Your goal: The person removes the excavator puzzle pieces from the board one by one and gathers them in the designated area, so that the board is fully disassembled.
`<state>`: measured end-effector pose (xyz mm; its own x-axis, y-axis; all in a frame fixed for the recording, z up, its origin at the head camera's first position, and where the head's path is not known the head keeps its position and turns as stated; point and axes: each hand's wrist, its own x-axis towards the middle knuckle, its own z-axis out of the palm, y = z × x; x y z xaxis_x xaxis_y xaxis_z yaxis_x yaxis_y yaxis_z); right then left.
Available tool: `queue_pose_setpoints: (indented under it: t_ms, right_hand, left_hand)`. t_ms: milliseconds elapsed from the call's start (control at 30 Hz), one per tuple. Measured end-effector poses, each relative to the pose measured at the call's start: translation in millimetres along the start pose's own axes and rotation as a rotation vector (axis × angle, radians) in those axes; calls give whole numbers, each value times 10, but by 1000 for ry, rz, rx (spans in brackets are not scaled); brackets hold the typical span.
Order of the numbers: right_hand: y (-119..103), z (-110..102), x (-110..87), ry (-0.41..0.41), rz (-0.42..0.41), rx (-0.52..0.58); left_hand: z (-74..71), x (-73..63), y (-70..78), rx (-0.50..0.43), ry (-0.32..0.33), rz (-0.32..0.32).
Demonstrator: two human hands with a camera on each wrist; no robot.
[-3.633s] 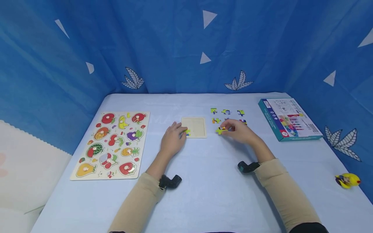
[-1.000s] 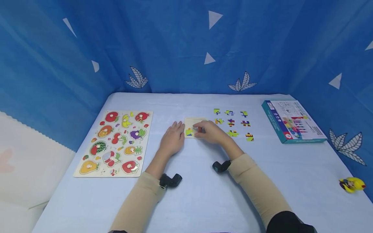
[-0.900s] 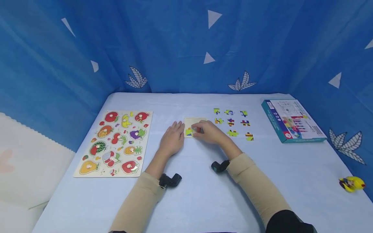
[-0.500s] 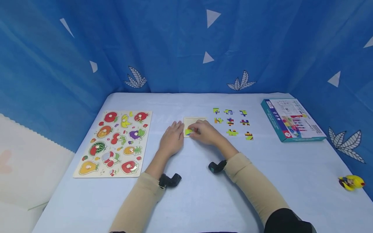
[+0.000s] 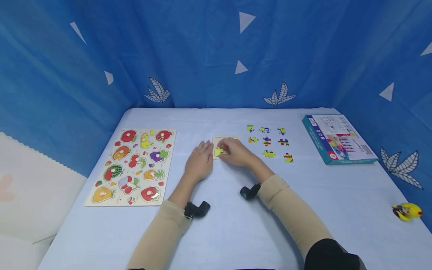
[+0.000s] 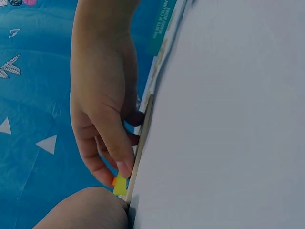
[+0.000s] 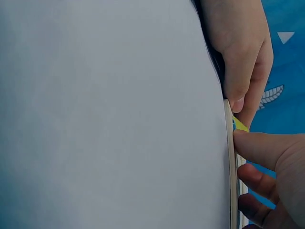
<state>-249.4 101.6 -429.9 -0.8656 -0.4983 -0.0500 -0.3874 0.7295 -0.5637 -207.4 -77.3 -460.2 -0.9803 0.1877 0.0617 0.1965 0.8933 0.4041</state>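
Observation:
My right hand (image 5: 236, 152) pinches a yellow-green jigsaw piece (image 5: 218, 151) with thumb and fingers, low over the near-left corner of a small square wooden puzzle tray (image 5: 217, 140). In the left wrist view the piece (image 6: 120, 185) stands tilted under the right thumb, with a bit of orange beside it. My left hand (image 5: 200, 160) lies with fingers straight along the tray's left edge. In the right wrist view the tray's pale side edge (image 7: 231, 162) runs past both hands, and yellow (image 7: 239, 125) shows between them. The right hand hides much of the tray.
Several loose jigsaw pieces (image 5: 268, 153) lie in rows right of the tray. A fruit peg puzzle board (image 5: 135, 168) is at left. A teal-edged box (image 5: 339, 138) lies at back right, and a yellow toy duck (image 5: 407, 211) near the right edge.
The right hand has come left from the loose pieces to the tray. The left hand has released the corner piece and settled on the tray's edge. Lately the yellow-green piece shifted under the right fingers.

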Motion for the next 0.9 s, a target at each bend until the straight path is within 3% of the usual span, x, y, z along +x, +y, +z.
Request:
queue_pose_setpoints:
  t_ms: [200,533,900]
  right_hand:
    - [-21,-20,-21,0,0,138]
    - [77,-163,-136,41,36,196]
    - [414,-442,-491,78,157,149]
  left_hand:
    - [0,5,4,2,7,3]
    - [5,-16,19,0,21,-3]
    - [14,-18,6,4,22,1]
